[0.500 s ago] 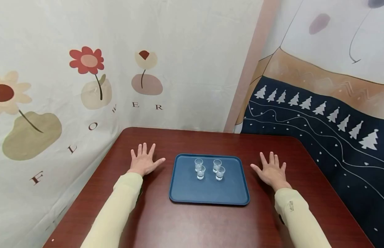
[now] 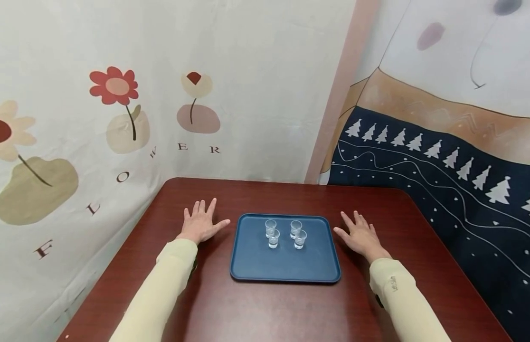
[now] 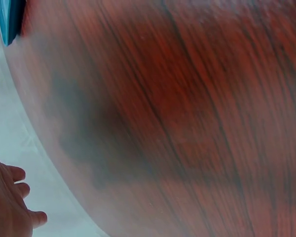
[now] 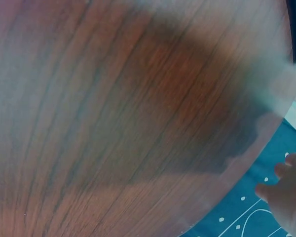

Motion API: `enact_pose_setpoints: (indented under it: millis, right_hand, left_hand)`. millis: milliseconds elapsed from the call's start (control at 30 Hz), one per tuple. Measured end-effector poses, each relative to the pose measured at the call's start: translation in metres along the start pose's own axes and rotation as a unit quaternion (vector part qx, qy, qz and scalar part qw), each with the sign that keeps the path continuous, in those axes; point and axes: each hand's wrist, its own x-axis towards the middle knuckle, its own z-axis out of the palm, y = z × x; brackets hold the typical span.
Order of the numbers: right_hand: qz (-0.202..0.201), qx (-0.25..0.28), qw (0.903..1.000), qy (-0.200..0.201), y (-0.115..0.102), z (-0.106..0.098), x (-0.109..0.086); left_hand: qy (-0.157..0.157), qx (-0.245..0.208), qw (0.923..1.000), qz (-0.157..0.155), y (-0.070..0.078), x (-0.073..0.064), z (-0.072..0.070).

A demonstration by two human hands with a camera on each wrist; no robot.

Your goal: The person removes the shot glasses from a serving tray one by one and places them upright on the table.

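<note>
Left hand (image 2: pixel 199 225) palm down, fingers splayed; right hand (image 2: pixel 361 236) slants inward, fingers parted; between their fingers, a blue tray (image 2: pixel 286 266) holds four small glasses (image 2: pixel 299 240).

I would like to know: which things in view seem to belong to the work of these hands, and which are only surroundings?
Likely for the work:
tray, between left hand and right hand
four glasses, on the tray

Only surroundings:
table, under the tray
flower backdrop
tree backdrop

The white backdrop (image 2: pixel 265 95) spells "FLOWER" (image 2: pixel 153 152) (print (image 2: pixel 393 283) on the right sleeve (image 2: pixel 412 304) is illegible).
</note>
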Motion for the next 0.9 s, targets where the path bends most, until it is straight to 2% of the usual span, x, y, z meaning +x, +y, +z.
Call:
enact_pose_setpoints:
  millis: [200, 533, 900]
  right_hand:
    - [-0.019, 0.014, 0.9995, -0.02, -0.006, 0.005, -0.003]
    - [-0.049, 0.022, 0.9983, -0.021, -0.005, 0.008, -0.008]
    - [-0.051, 0.039, 0.9976, -0.024, -0.004, 0.008, -0.012]
  left_hand:
    - [-0.008, -0.014, 0.9998, 0.009, 0.006, -0.002, -0.001]
    - [-0.015, -0.036, 0.9988, 0.029, 0.023, -0.001, -0.005]
    - [-0.008, -0.068, 0.9961, 0.055, 0.042, -0.001, -0.005]
